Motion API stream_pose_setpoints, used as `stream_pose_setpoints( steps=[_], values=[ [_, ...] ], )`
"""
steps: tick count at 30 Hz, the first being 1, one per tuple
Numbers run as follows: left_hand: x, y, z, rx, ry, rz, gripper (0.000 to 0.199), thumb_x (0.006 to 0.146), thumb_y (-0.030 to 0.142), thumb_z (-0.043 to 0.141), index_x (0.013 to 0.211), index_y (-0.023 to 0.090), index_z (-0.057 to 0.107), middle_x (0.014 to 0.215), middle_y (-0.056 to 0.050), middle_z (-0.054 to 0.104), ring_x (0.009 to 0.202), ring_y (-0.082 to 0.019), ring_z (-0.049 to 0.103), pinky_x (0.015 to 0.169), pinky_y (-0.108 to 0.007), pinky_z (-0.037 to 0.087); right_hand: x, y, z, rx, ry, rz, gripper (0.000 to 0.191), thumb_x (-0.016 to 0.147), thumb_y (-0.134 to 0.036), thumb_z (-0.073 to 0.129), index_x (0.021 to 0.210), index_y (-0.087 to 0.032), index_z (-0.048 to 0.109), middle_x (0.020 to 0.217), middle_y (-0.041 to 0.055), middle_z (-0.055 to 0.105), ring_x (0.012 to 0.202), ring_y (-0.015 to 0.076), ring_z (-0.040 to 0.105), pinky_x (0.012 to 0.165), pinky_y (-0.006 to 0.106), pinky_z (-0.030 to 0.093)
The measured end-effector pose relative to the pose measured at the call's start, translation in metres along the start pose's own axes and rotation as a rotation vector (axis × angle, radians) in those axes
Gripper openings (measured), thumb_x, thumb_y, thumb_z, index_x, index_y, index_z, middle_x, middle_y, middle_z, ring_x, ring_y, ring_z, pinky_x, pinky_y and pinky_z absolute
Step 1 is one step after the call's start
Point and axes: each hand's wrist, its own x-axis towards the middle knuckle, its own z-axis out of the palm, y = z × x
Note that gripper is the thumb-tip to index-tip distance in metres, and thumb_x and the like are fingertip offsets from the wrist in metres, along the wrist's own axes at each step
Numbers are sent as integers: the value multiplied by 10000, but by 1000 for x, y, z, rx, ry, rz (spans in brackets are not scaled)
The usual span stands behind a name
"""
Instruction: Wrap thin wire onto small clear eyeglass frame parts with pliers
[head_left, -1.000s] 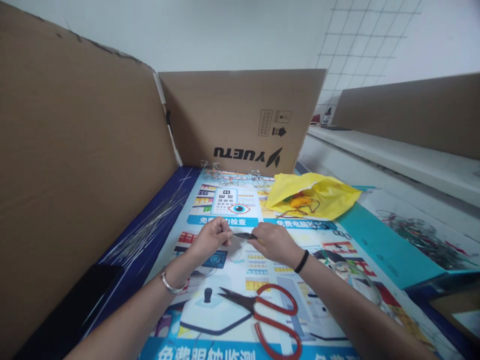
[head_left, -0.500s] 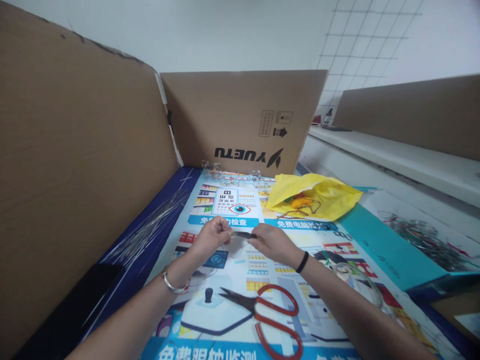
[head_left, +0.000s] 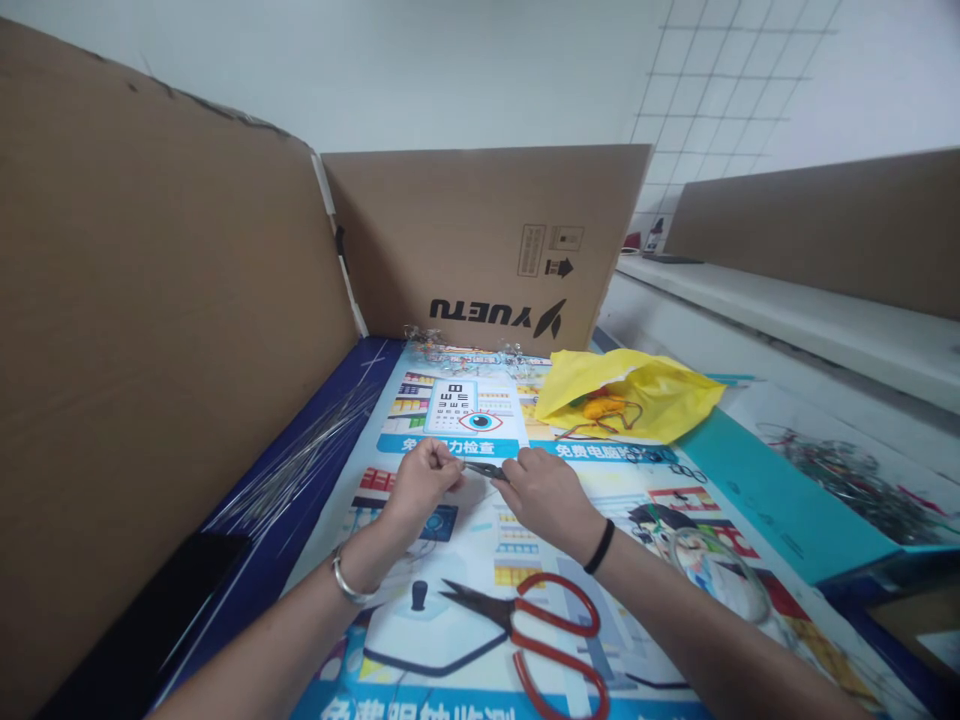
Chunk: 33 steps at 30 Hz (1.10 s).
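Note:
My right hand (head_left: 551,500) is closed around dark, slim-jawed pliers (head_left: 486,470), whose tip points left. My left hand (head_left: 424,488) is pinched at that tip. What its fingers hold is too small to make out, though a thin wire seems to curve below. The pliers' handles are hidden in my right palm. Nearer to me, scissors (head_left: 499,608) with red handles lie on the printed sheet, blades slightly apart and pointing left.
Cardboard panels (head_left: 480,230) stand at the back and left. A bundle of thin wires (head_left: 300,455) and a black slab (head_left: 150,610) lie left. To the right are a yellow pouch (head_left: 675,390) with an orange item, a clear round dish (head_left: 720,575) and tangled wire pieces (head_left: 847,480).
The pliers have tilted a little, tip up and to the left. My right hand has shifted slightly with them; my left hand stays pinched at the tip.

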Motion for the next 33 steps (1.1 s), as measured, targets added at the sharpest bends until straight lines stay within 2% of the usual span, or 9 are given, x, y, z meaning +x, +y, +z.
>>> stream_pose_setpoints(
  steps=[6,14,22,27,33],
  values=[
    [-3,1,3,-23,36,-4,236,625,233,633,665,187,405,500,49,551,464,-99,530,482,-199,381,-1,0,0,22,-10,-6,287,887,-392,381,848,-178,569,811,83,563,787,198,488,648,287,305],
    [0,-3,0,-17,-8,28,237,642,242,638,686,186,412,523,53,544,471,-90,525,490,-196,375,1,3,-1,88,-54,-11,316,890,-408,365,852,-176,577,816,83,585,777,186,521,631,271,326],
    [1,1,-3,3,-92,54,217,670,241,624,712,180,420,553,60,506,489,-77,511,499,-194,375,3,10,1,237,-128,34,332,887,-439,358,832,-194,574,811,45,614,705,145,543,574,235,299],
    [5,6,-8,30,-167,40,219,656,227,629,693,177,419,527,63,497,469,-72,485,488,-194,368,5,16,1,346,-188,4,359,896,-441,335,765,-198,564,747,13,614,673,128,538,551,224,285],
    [4,10,-10,-48,-230,-3,260,641,254,663,685,177,419,514,57,513,465,-74,480,491,-200,364,5,19,3,284,-126,-49,334,888,-437,359,838,-190,579,832,45,615,766,149,543,608,237,312]
  ],
)
